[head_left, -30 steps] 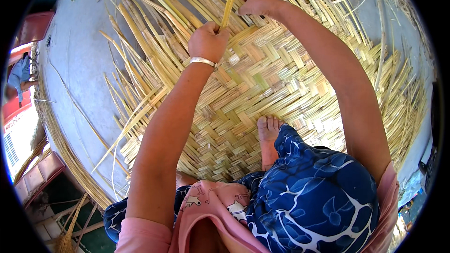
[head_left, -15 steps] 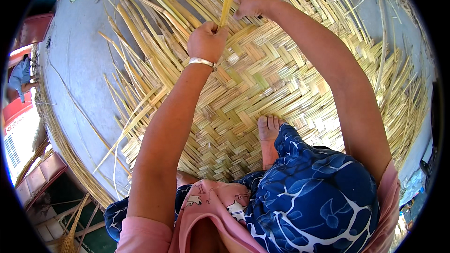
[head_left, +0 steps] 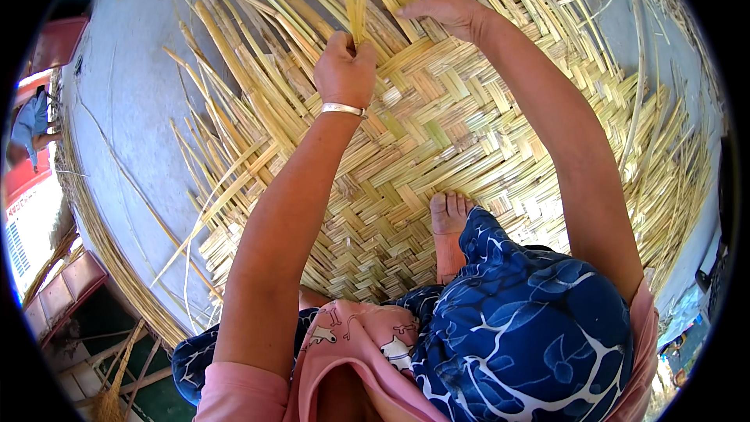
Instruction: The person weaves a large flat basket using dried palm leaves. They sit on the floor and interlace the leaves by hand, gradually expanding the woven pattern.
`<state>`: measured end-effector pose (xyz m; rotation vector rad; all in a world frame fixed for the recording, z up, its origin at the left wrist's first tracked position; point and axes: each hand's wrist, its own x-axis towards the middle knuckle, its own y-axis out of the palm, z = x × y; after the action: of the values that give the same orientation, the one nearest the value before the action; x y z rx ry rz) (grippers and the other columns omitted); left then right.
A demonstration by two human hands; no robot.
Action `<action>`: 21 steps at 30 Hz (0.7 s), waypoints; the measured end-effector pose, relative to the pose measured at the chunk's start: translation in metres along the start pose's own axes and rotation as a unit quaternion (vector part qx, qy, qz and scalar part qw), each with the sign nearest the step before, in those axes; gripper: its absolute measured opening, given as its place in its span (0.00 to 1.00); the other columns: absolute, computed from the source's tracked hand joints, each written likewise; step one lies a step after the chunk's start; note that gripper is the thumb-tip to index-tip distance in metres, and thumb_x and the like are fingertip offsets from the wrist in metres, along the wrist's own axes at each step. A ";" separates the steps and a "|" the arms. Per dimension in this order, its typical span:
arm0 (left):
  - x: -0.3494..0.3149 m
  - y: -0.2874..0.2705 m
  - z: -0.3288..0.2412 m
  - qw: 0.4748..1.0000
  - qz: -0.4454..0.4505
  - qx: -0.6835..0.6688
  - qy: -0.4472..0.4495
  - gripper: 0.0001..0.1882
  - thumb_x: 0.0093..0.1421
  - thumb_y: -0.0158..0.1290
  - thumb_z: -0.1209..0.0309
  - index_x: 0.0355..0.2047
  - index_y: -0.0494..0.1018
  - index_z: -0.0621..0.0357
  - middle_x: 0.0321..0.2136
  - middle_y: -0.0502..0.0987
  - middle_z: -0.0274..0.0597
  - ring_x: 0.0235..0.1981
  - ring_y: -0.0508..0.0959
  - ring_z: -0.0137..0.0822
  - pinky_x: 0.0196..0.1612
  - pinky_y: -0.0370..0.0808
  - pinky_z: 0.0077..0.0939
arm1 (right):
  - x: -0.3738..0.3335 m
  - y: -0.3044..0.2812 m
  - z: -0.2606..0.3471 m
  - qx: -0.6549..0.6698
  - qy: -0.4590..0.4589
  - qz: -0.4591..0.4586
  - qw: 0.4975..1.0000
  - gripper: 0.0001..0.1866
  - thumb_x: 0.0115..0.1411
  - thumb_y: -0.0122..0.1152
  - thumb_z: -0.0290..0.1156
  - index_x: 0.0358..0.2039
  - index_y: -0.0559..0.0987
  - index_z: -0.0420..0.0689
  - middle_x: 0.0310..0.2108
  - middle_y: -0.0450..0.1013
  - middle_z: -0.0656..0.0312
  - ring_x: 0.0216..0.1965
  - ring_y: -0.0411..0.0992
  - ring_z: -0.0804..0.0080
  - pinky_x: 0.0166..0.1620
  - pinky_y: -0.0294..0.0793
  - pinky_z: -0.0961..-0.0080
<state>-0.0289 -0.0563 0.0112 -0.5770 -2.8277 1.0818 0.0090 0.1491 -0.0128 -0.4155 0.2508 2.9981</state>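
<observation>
A herringbone mat (head_left: 422, 117) of split, straw-coloured cane strips spreads over the floor in front of me. My left hand (head_left: 345, 70), with a pale bracelet at its wrist, is closed around raised cane strips (head_left: 357, 0) near the mat's far edge. They stand up from the fist and fork into two toward the top of the view. To its right, my right hand (head_left: 449, 9) hovers over the loose strip ends, thumb and fingers apart, with nothing seen between them. Unwoven strips (head_left: 250, 55) fan out beyond the woven part.
My bare foot (head_left: 449, 215) rests on the mat below the hands. A long bundle of thin canes (head_left: 101, 246) curves along the left side of the grey floor (head_left: 125, 94). A broom (head_left: 113, 391) lies at lower left. Another person in blue (head_left: 33, 125) shows at the left edge.
My right hand has drawn away to the right from the held strip, its fingers spreading. The strip in my left hand now shows as two separate pieces, leaning further left.
</observation>
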 end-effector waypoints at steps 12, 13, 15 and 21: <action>0.019 0.002 0.011 0.995 0.082 0.039 0.046 0.12 0.53 0.56 0.64 0.30 0.74 0.62 0.19 0.74 0.40 0.20 0.72 0.32 0.26 0.69 0.28 | 0.001 -0.001 0.001 0.022 -0.032 -0.005 0.999 0.21 0.54 0.64 0.35 0.47 0.75 0.39 0.41 0.74 0.63 0.44 0.69 0.76 0.52 0.64 0.79; 0.017 0.003 0.013 0.997 0.064 0.032 0.043 0.12 0.53 0.56 0.64 0.30 0.74 0.62 0.18 0.73 0.39 0.20 0.71 0.32 0.26 0.68 0.28 | 0.001 -0.001 0.001 0.006 -0.033 -0.010 0.999 0.22 0.55 0.64 0.35 0.48 0.75 0.39 0.43 0.74 0.63 0.46 0.69 0.77 0.54 0.63 0.79; 0.012 0.004 0.015 0.999 0.034 -0.008 0.028 0.12 0.53 0.56 0.65 0.29 0.73 0.63 0.18 0.73 0.37 0.19 0.70 0.29 0.25 0.68 0.27 | 0.002 0.002 0.001 0.009 -0.008 -0.015 1.000 0.21 0.55 0.63 0.35 0.48 0.75 0.39 0.43 0.74 0.62 0.47 0.69 0.76 0.55 0.62 0.78; 0.001 0.008 0.012 0.992 -0.011 -0.123 -0.018 0.12 0.52 0.56 0.65 0.27 0.73 0.64 0.17 0.71 0.36 0.20 0.67 0.25 0.25 0.66 0.26 | 0.013 0.000 -0.016 -0.007 -0.009 -0.070 0.997 0.25 0.51 0.66 0.38 0.46 0.75 0.38 0.43 0.74 0.60 0.46 0.68 0.72 0.53 0.63 0.76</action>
<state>-0.0299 -0.0581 -0.0033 -0.5456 -3.0140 0.7503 0.0008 0.1472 -0.0319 -0.3896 0.1919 2.8657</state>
